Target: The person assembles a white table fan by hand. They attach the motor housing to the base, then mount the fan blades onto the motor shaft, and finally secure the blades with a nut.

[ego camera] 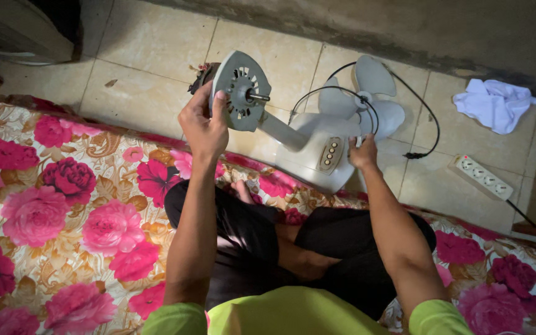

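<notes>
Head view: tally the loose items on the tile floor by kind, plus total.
Fan body, blades off, left hand on its motor housing, right hand at its base: 1
Fan blade: 1
Black cable: 1
White power strip: 1
White cloth: 1
Total: 5
</notes>
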